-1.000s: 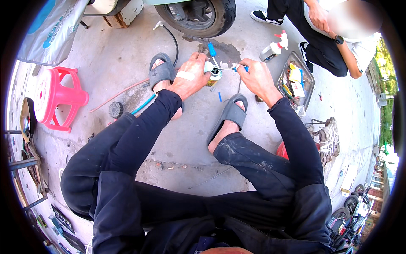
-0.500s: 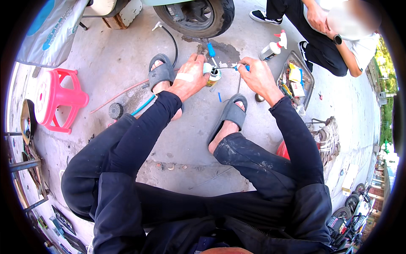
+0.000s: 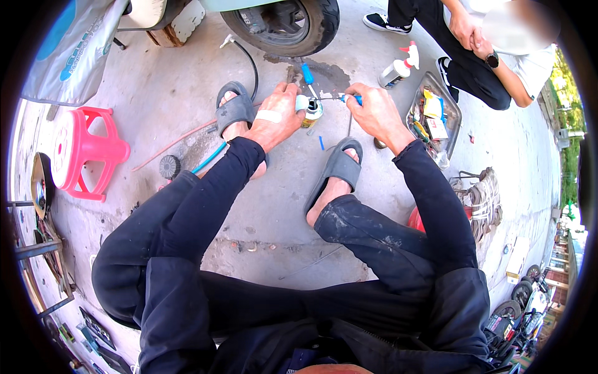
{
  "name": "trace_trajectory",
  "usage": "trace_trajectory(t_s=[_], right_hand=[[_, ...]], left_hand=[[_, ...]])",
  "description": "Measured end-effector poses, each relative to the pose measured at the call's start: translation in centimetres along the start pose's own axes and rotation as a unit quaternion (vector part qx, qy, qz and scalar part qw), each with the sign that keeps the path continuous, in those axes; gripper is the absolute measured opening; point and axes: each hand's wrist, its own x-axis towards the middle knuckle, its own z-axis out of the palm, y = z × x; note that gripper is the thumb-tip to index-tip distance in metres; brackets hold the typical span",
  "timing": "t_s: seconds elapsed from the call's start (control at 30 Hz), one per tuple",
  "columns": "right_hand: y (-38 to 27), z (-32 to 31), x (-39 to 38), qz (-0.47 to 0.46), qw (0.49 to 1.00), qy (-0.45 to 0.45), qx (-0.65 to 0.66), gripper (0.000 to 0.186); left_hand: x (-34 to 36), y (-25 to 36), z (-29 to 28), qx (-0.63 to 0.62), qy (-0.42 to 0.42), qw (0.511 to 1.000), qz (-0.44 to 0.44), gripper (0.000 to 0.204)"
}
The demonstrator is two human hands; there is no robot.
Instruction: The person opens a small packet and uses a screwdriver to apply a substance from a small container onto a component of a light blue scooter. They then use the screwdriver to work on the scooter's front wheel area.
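My left hand, a pale patch on its back, pinches a pale blue-white cap-like piece. Right of it my right hand is closed on a blue-handled tool, whose thin dark shaft points left over a small can with a yellowish label. The can stands upright on the concrete, and its top looks open. A second blue-handled tool lies beyond the can, its shaft toward it. Below my right hand shows a thin grey rod; whether it joins the held tool I cannot tell.
A scooter wheel stands ahead. At right are a spray bottle, a metal tray of small items and a crouching person. A pink stool is at left; a black hose lies beyond my sandal.
The whole view has shifted slightly. Both hands keep their grips over the can, with the tool's shaft still pointing across its top.
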Motion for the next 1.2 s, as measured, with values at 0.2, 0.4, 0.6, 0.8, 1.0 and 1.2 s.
trace_trajectory(t_s=[0.2, 0.4, 0.6, 0.8, 1.0, 1.2], right_hand=[[0.5, -0.5, 0.3, -0.001, 1.0, -0.018, 0.008, 0.028], [1.0, -0.4, 0.3, -0.007, 0.999, -0.046, -0.014, 0.029], [2.0, -0.4, 0.2, -0.034, 0.997, -0.052, -0.035, 0.029], [2.2, -0.8, 0.6, -0.03, 0.998, -0.06, -0.02, 0.03], [1.8, -1.6, 0.7, -0.015, 0.997, -0.075, -0.023, 0.03], [1.7, -2.0, 0.7, -0.008, 0.996, -0.087, -0.022, 0.028]], left_hand=[[0.0, -0.4, 0.0, 0.002, -0.001, 1.0, -0.002, 0.036], [0.0, -0.4, 0.2, 0.01, 0.001, 1.0, 0.002, 0.037], [0.1, -0.3, 0.3, 0.013, -0.005, 1.0, 0.007, 0.041], [0.0, -0.4, 0.1, 0.011, -0.003, 1.0, 0.008, 0.04], [0.0, -0.3, 0.0, 0.011, -0.005, 1.0, 0.01, 0.039], [0.1, -0.3, -0.1, 0.012, -0.023, 1.0, 0.003, 0.042]])
